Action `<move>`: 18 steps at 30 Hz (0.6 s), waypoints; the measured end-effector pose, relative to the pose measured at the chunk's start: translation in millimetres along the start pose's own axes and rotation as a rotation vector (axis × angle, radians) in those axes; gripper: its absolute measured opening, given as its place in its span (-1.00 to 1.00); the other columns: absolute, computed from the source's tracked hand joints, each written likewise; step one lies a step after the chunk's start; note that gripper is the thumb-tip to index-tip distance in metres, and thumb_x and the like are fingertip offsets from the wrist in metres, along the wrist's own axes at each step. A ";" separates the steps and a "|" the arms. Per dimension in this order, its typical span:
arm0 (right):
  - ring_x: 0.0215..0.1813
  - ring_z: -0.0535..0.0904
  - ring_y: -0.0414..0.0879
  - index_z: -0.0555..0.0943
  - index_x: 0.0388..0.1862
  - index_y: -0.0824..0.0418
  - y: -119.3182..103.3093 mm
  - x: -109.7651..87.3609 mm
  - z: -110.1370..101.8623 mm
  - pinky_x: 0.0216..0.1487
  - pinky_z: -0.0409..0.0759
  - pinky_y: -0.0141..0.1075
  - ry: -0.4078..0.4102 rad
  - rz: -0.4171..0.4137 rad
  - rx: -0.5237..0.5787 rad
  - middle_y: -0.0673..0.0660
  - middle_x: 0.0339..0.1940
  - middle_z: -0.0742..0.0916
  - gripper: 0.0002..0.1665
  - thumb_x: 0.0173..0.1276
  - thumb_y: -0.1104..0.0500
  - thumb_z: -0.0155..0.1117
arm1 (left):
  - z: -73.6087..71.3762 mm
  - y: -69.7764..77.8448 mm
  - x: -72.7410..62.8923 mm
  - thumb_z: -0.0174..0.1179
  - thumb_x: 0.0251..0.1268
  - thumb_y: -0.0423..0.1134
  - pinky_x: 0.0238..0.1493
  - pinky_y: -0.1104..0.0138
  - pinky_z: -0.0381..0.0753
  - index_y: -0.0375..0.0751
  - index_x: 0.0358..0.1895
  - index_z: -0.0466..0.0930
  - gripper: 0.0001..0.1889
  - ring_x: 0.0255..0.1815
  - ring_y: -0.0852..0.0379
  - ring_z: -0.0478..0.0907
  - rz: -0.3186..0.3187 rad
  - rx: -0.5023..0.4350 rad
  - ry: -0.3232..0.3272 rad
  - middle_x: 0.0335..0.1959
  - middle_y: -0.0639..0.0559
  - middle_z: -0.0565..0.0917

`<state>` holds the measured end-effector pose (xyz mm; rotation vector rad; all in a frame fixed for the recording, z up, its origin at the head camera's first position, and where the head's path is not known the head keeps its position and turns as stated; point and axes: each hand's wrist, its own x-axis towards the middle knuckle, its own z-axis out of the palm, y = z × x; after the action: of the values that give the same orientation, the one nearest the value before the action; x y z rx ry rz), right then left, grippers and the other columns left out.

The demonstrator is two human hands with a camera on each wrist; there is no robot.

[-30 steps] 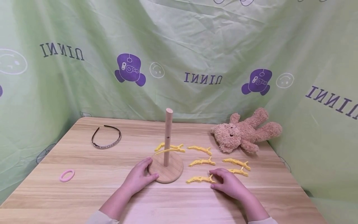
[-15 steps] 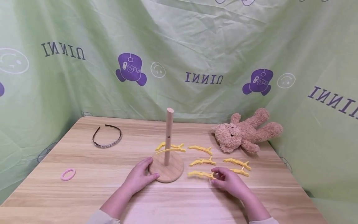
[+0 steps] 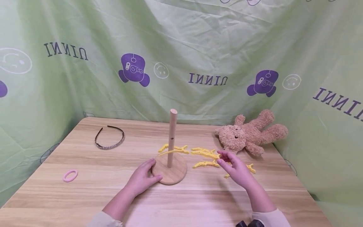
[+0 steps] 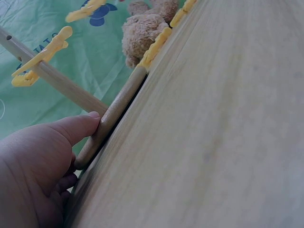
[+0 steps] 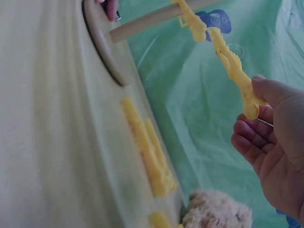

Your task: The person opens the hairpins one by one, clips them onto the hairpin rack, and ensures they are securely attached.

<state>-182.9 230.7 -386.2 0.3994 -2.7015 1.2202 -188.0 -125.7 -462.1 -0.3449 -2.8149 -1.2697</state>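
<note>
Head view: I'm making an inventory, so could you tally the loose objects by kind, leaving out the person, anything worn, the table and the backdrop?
Yellow hair clips: 6 (1 in the right hand, two others partly hidden behind it)
Wooden stand: 1
Headband: 1
Pink ring: 1
Teddy bear: 1
Total: 10

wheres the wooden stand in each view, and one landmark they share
Head: wooden stand just below centre, upright.
Left wrist: stand, upper left.
Right wrist: stand at the top, cut off by the frame.
Shared landmark: teddy bear, at right, top and bottom respectively.
</note>
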 end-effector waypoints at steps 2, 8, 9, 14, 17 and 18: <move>-0.07 0.56 -0.22 0.52 0.21 0.34 -6.3 6.3 -1.2 -0.07 0.66 -0.33 0.004 -0.029 -0.007 0.13 -0.11 0.67 -0.57 0.46 0.14 0.18 | 0.4 -0.4 0.2 0.41 0.11 -0.01 0.51 -0.12 0.18 -0.44 0.34 0.37 -0.19 0.47 -0.30 0.25 0.001 0.000 0.000 0.41 -0.33 0.37; -0.02 0.58 -0.03 0.55 0.17 0.34 -23.6 24.4 1.5 -0.12 0.65 -0.34 0.025 -0.093 -0.045 0.19 -0.06 0.68 -0.60 0.44 0.16 0.21 | 1.7 -0.8 1.0 0.41 0.10 -0.02 0.51 -0.11 0.18 -0.45 0.33 0.38 -0.20 0.46 -0.30 0.26 0.002 -0.008 0.004 0.41 -0.34 0.38; -0.03 0.58 -0.03 0.56 0.15 0.35 -26.1 27.2 3.1 -0.13 0.65 -0.35 0.033 -0.105 -0.047 0.19 -0.08 0.68 -0.61 0.42 0.19 0.23 | 1.7 -0.6 1.1 0.42 0.10 -0.02 0.51 -0.11 0.18 -0.45 0.33 0.38 -0.20 0.46 -0.30 0.26 0.002 -0.010 0.005 0.41 -0.34 0.38; -0.19 0.59 -0.12 0.65 -0.01 0.35 -37.1 40.5 14.2 -0.26 0.64 -0.39 0.088 -0.172 -0.041 0.15 -0.25 0.71 -0.71 0.30 0.29 0.33 | 1.4 0.5 0.8 0.42 0.10 -0.02 0.51 -0.12 0.18 -0.44 0.34 0.38 -0.20 0.46 -0.31 0.26 -0.002 -0.016 0.006 0.41 -0.34 0.37; -0.23 0.63 -0.11 0.68 -0.08 0.35 -42.7 48.5 22.9 -0.26 0.65 -0.39 0.108 -0.207 -0.020 0.15 -0.30 0.73 -0.74 0.25 0.31 0.37 | 1.2 0.6 0.5 0.42 0.10 -0.02 0.51 -0.13 0.18 -0.43 0.34 0.37 -0.20 0.46 -0.31 0.26 -0.004 -0.022 0.009 0.41 -0.34 0.37; -0.23 0.65 -0.09 0.69 -0.09 0.34 -44.7 50.9 25.9 -0.26 0.65 -0.39 0.111 -0.213 -0.010 0.15 -0.30 0.74 -0.75 0.24 0.31 0.38 | 1.2 0.5 0.4 0.42 0.10 -0.03 0.51 -0.13 0.18 -0.43 0.34 0.37 -0.20 0.46 -0.31 0.26 -0.004 -0.024 0.009 0.41 -0.34 0.37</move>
<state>-218.7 173.7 -359.0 0.5825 -2.4966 1.1334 -188.2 -124.4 -462.5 -0.3336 -2.7965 -1.3030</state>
